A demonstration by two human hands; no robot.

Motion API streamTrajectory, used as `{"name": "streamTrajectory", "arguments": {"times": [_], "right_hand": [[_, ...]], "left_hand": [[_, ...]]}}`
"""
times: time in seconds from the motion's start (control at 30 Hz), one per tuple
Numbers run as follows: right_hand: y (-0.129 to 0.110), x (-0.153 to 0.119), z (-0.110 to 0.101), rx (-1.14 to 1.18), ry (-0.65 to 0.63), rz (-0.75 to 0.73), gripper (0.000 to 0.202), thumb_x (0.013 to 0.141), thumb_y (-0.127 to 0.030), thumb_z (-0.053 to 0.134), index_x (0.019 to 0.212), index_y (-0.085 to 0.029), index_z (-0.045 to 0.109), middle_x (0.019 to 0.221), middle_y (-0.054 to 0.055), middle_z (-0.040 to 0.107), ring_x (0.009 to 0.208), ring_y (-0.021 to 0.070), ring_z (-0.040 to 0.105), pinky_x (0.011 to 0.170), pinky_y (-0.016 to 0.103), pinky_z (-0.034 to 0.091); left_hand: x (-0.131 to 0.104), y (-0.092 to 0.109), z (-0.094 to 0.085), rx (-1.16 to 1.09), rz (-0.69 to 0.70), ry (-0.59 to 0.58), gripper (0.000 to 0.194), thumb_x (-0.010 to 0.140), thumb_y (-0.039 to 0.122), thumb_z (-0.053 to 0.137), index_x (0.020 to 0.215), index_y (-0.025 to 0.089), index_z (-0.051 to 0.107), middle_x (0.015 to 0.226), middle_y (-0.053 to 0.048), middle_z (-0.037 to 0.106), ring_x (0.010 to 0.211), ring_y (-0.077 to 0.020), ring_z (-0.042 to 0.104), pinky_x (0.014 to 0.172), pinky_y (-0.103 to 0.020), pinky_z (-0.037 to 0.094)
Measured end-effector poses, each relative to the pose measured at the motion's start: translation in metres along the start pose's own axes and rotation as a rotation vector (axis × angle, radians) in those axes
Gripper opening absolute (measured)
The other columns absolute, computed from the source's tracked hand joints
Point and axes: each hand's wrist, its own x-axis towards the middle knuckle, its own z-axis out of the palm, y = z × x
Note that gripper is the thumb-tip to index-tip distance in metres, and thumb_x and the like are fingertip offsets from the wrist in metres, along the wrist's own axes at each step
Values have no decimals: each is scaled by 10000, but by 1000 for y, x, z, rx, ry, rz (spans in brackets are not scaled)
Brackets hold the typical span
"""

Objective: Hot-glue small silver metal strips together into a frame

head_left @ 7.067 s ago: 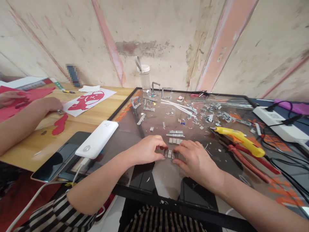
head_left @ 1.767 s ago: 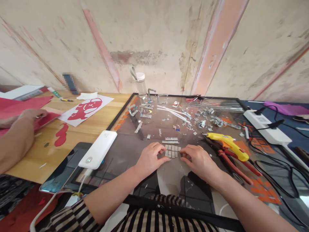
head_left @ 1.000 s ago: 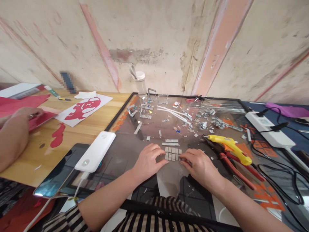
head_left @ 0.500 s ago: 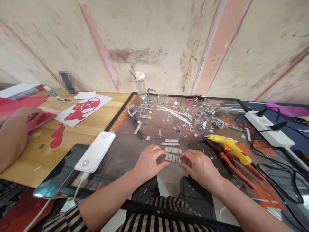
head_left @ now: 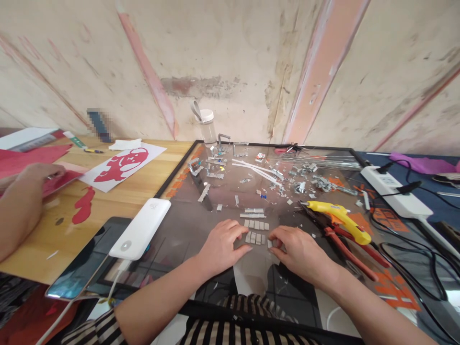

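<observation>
Small grey rectangular pieces lie in two short rows on the glass-topped table, an upper row [head_left: 256, 224] and a lower row [head_left: 256, 238]. My left hand [head_left: 226, 243] rests at the left end of the lower row, thumb and forefinger apart with nothing between them. On the other side, my right hand [head_left: 296, 249] pinches a single grey piece [head_left: 270, 244] between thumb and fingers, a small gap from the lower row. Two long grey strips [head_left: 252, 213] lie just beyond the rows.
A yellow glue gun [head_left: 336, 215] and red-handled pliers [head_left: 354, 254] lie at the right, near a white power strip [head_left: 395, 191]. Metal scraps [head_left: 302, 186] are scattered behind. At the left are a white power bank [head_left: 141, 229], a phone [head_left: 86, 261] and another person's hand [head_left: 36, 179].
My right hand has drawn slightly away from the lower row, and a gap now shows between its grey piece and the others. The view has shifted a little.
</observation>
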Motion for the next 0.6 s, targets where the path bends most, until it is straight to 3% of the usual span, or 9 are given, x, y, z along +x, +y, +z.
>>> {"name": "streamTrajectory", "arguments": {"times": [0.17, 0.33, 0.43, 0.6], "right_hand": [[7, -1, -12, -80, -47, 24, 102, 735, -138, 525, 778, -190, 603, 756, 22, 647, 689, 168, 587, 635, 266, 376], [18, 3, -14, -110, 32, 74, 86, 750, -162, 531, 769, -194, 609, 754, 34, 649, 694, 169, 597, 643, 262, 384], [22, 5, -14, -151, 88, 89, 80, 769, -182, 534, 763, -190, 614, 768, 48, 657, 721, 182, 610, 660, 271, 397], [24, 6, -15, -219, 92, 77, 146, 785, -140, 503, 780, -175, 645, 783, 74, 664, 761, 215, 624, 680, 302, 417]], "left_hand": [[-2, 6, -3, -21, 89, -74, 185, 746, 326, 660, 849, 184, 602, 802, -30, 595, 787, -179, 535, 737, -314, 411], [-2, 10, -6, -62, 220, -134, 340, 692, 484, 683, 865, 197, 631, 866, -46, 609, 809, -188, 530, 762, -335, 396], [-1, 10, -6, -105, 233, -54, 274, 744, 455, 647, 809, 189, 631, 816, -49, 617, 778, -175, 531, 750, -327, 401], [0, -2, -4, -127, 135, 140, 93, 852, 224, 523, 870, 185, 605, 713, -26, 606, 708, -147, 537, 709, -300, 433]]}}
